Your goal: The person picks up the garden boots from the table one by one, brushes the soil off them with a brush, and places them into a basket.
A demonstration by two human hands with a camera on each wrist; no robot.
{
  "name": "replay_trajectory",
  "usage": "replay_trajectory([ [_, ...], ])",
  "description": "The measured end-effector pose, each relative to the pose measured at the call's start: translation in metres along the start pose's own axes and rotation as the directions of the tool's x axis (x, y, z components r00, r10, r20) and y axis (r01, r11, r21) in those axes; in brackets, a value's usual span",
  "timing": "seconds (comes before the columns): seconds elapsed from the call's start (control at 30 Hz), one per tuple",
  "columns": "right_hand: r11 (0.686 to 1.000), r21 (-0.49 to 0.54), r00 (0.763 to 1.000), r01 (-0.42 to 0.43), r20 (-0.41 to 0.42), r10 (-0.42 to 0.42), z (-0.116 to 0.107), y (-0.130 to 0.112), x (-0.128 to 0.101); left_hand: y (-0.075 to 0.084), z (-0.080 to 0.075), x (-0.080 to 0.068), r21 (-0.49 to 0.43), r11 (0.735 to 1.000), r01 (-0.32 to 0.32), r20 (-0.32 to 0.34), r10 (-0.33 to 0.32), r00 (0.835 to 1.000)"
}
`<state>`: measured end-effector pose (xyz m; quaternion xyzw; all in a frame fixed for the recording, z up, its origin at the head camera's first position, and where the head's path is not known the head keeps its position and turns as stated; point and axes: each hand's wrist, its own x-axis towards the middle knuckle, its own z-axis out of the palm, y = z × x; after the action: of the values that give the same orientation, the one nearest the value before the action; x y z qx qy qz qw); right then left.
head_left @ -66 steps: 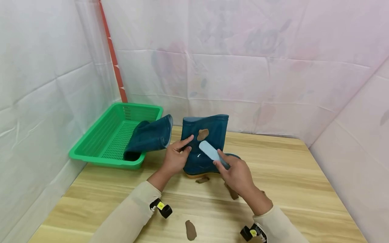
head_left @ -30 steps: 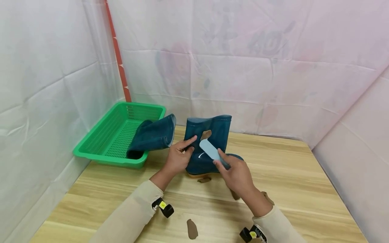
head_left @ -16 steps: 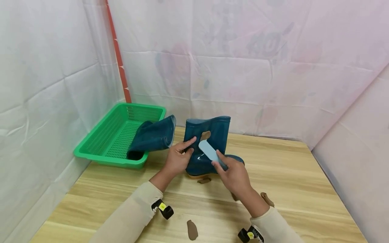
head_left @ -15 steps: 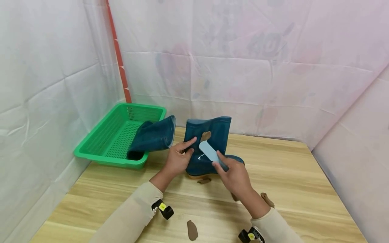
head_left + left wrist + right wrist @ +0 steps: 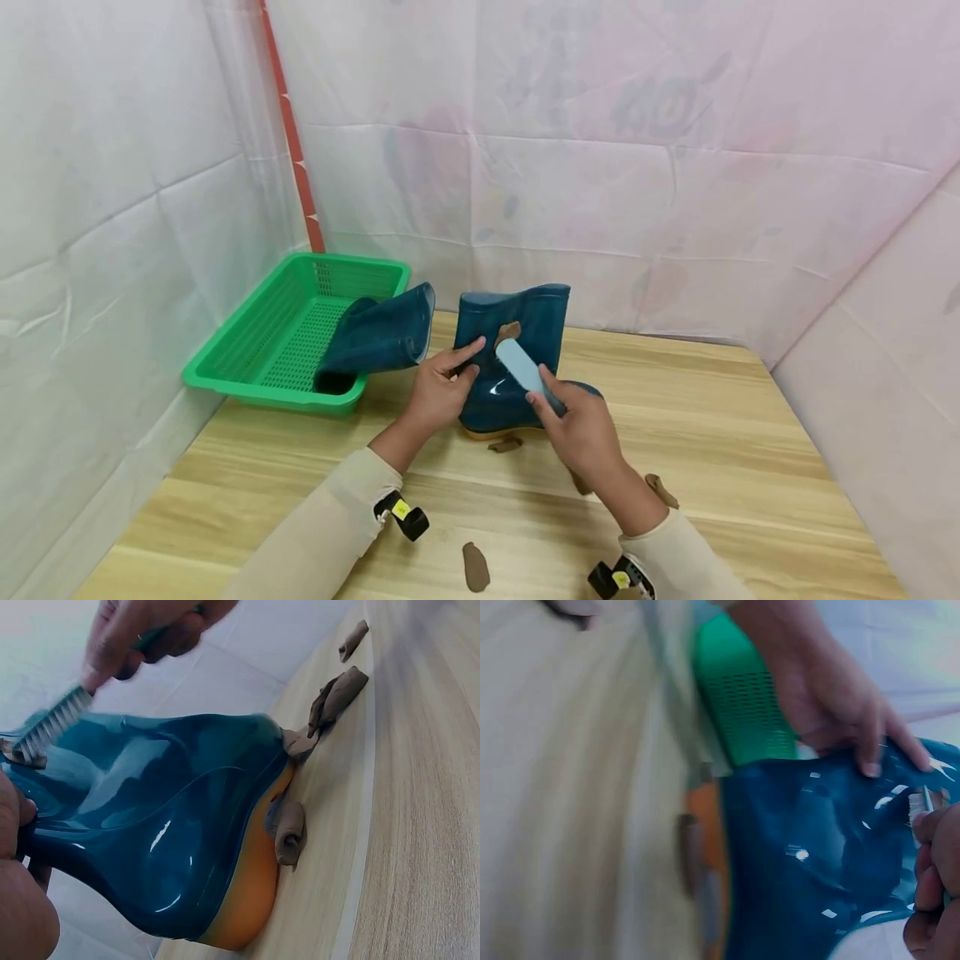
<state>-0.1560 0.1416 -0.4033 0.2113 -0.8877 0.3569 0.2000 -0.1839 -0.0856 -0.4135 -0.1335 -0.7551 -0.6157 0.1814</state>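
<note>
A dark blue rubber boot (image 5: pixel 543 321) with an orange sole stands upright on the wooden table. My left hand (image 5: pixel 441 387) grips the back of its shaft, thumb and index finger lying along the near side. In my right hand (image 5: pixel 585 429) is a scrubbing brush (image 5: pixel 517 365) with a pale blue back. Its white bristles (image 5: pixel 56 726) meet the lower edge of a brown mud-like patch (image 5: pixel 509 331) on the shaft. In the right wrist view, the brush head lies just beyond the left fingertips.
At the left stands a green perforated basket (image 5: pixel 277 402). A second blue boot (image 5: pixel 378 337) lies in it, its shaft sticking out over the rim. Several brown pieces lie on the table, including a flat one (image 5: pixel 476 567) in front and a curled one (image 5: pixel 662 490) at right.
The brush has shifted slightly up, onto the patch's lower edge. The brown patch looks smaller and bunched upward compared with the earliest frame. My left hand keeps its grip on the boot.
</note>
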Motion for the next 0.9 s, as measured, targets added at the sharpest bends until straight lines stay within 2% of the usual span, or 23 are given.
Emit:
replay_trajectory([
  [0.13, 1.000, -0.014, 0.996, -0.002, 0.086, 0.003, 0.001, 0.004, -0.007, 0.018, -0.002, -0.003, -0.015, 0.999, -0.032, 0.017, 0.033, 0.999],
  [0.23, 1.000, 0.007, 0.996, -0.007, 0.093, 0.007, -0.004, 0.005, -0.007, 0.028, -0.004, -0.005, -0.022, 0.999, -0.035, 0.016, 0.036, 0.999],
  [0.4, 0.998, 0.055, 0.998, -0.038, -0.049, 0.041, -0.012, 0.004, 0.001, 0.028, -0.005, -0.005, -0.013, 1.000, -0.015, 0.024, 0.016, 1.000],
  [0.47, 0.994, 0.074, 0.995, -0.074, -0.055, 0.079, -0.011, 0.002, 0.003, 0.027, -0.004, -0.005, -0.013, 1.000, -0.013, 0.029, 0.013, 0.999],
  [0.53, 0.995, 0.061, 0.997, -0.078, -0.024, 0.079, -0.007, 0.002, 0.003, 0.027, -0.004, -0.005, -0.017, 1.000, -0.010, 0.024, 0.010, 1.000],
  [0.6, 0.996, 0.037, 0.996, -0.078, 0.045, 0.076, -0.001, 0.001, -0.001, 0.026, -0.003, -0.006, -0.017, 1.000, -0.006, 0.018, 0.007, 1.000],
  [0.73, 0.999, 0.004, 0.991, -0.034, 0.132, 0.034, 0.003, 0.005, -0.011, 0.023, -0.002, -0.006, -0.020, 1.000, 0.001, 0.012, -0.001, 1.000],
  [0.8, 1.000, 0.014, 0.994, -0.015, 0.111, 0.013, -0.001, 0.006, -0.011, 0.024, -0.003, -0.006, -0.026, 1.000, 0.000, 0.015, 0.000, 1.000],
  [0.9, 0.999, 0.043, 1.000, 0.012, -0.014, -0.012, -0.008, 0.006, -0.006, 0.026, -0.003, -0.005, -0.035, 0.999, -0.001, 0.020, 0.002, 1.000],
])
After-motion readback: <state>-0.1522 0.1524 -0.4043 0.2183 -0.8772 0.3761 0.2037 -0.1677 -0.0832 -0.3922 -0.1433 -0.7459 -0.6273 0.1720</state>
